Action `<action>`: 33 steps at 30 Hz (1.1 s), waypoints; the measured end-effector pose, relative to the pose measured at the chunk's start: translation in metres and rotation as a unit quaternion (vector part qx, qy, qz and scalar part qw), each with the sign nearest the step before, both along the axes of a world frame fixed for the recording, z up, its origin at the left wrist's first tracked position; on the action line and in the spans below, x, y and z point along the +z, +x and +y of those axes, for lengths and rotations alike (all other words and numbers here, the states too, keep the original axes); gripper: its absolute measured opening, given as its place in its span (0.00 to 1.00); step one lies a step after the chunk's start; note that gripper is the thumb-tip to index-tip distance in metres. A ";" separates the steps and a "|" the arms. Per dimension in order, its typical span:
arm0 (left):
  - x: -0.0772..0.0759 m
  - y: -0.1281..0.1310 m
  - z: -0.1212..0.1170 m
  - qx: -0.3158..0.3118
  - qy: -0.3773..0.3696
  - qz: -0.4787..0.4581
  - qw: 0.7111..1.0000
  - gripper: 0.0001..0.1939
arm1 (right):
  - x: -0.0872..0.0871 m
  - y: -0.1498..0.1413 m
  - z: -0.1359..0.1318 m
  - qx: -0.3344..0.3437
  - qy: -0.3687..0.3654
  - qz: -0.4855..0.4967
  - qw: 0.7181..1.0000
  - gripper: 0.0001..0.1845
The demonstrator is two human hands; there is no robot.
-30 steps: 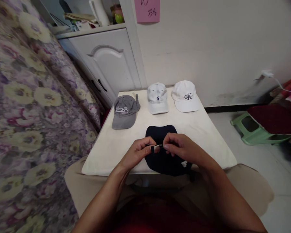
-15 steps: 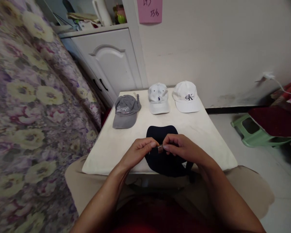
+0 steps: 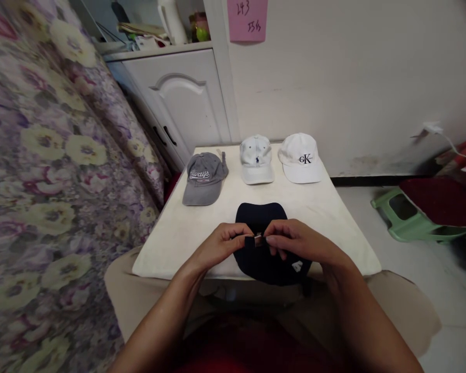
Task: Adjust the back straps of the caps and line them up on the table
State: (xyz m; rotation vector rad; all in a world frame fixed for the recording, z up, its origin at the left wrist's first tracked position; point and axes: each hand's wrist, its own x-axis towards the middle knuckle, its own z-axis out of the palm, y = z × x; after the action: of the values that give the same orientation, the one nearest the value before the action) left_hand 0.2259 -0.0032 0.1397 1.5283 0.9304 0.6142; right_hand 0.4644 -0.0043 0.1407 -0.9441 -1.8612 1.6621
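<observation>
Clearly, a black fabric cap with a curved brim [image 3: 270,265] lies at the near edge of the worktop [image 3: 171,246], brim toward 12 o'clock, a small whitish patch [image 3: 297,266] around 4 o'clock on it. Above its middle, the left hand [image 3: 226,241] and right hand [image 3: 295,240] are close together yet apart, each pinching a short dark strap with a brownish section [image 3: 259,241] between thumb and fingers. From this cap, a grey cap with white lettering [image 3: 204,178] sits toward 10 o'clock, a pale cap with a small dark-blue emblem [image 3: 256,159] near 12, and a white cap with black letters [image 3: 301,158] at 1. Farther out, a green plastic stool [image 3: 402,212] stands toward 3 o'clock; a purple-and-cream floral curtain [image 3: 58,181] hangs toward 9.
</observation>
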 end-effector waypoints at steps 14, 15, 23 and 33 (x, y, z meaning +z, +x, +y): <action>0.002 0.008 0.001 -0.015 -0.002 0.014 1.000 0.14 | 0.000 -0.001 0.002 0.027 0.016 -0.004 1.000 0.09; 0.003 0.008 0.001 -0.011 -0.007 0.012 1.000 0.14 | 0.000 0.000 0.002 0.031 0.009 -0.004 0.999 0.10; 0.005 0.009 0.001 -0.008 -0.021 0.008 1.000 0.13 | -0.005 0.006 0.002 0.052 -0.002 -0.023 0.998 0.09; 0.003 0.005 0.002 -0.010 0.018 0.026 0.999 0.20 | -0.007 0.005 0.003 0.058 0.014 -0.021 0.998 0.10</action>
State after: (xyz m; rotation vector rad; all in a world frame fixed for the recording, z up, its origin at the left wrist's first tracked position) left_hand 0.2308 -0.0016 0.1429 1.5902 0.9473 0.5808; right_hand 0.4699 -0.0009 0.1338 -0.8823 -1.9960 1.6904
